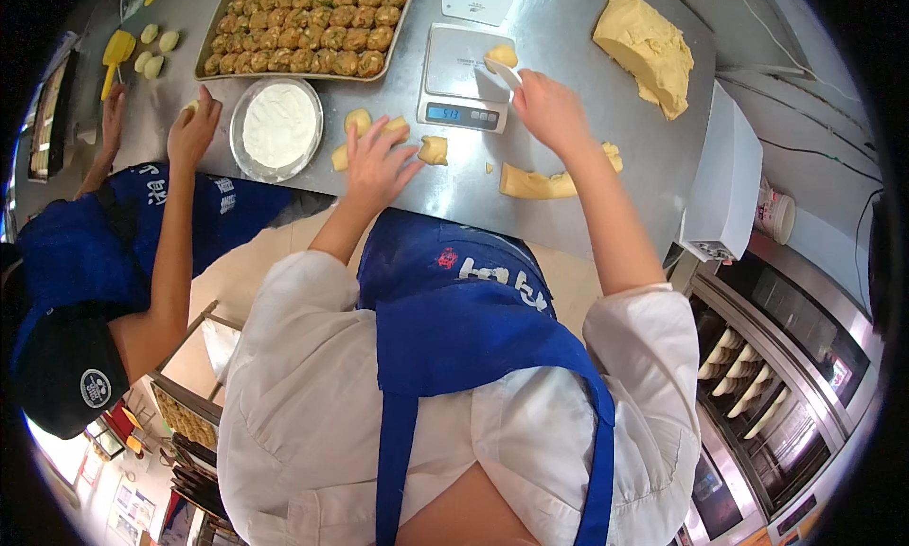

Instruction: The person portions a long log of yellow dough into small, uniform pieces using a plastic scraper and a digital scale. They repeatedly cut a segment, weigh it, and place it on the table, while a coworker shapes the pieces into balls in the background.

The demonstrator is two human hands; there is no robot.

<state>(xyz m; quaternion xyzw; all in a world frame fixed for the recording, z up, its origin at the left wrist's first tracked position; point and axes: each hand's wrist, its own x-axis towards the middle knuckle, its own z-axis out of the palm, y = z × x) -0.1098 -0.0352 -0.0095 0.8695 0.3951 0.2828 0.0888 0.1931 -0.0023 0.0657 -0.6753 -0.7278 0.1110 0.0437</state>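
My right hand (550, 109) grips a white plastic dough scraper (503, 73). The scraper's blade meets a small piece of yellow dough (501, 54) at the right side of a digital kitchen scale (461, 77), whose display is lit. My left hand (378, 159) hovers with fingers spread over several cut dough pieces (358, 121); whether it touches one, I cannot tell. Just right of its fingertips sits another dough piece (433, 151). A thick dough strip (536, 182) lies partly hidden under my right forearm, with a tiny scrap (489, 168) beside its left end.
A large dough block (646, 52) rests at the back right. A baking tray (305, 76) holds rows of filling balls, behind a round dish of white flour (278, 130). At left, a co-worker's hand (193, 123) holds dough near a yellow scraper (117, 52). An oven (774, 375) stands lower right.
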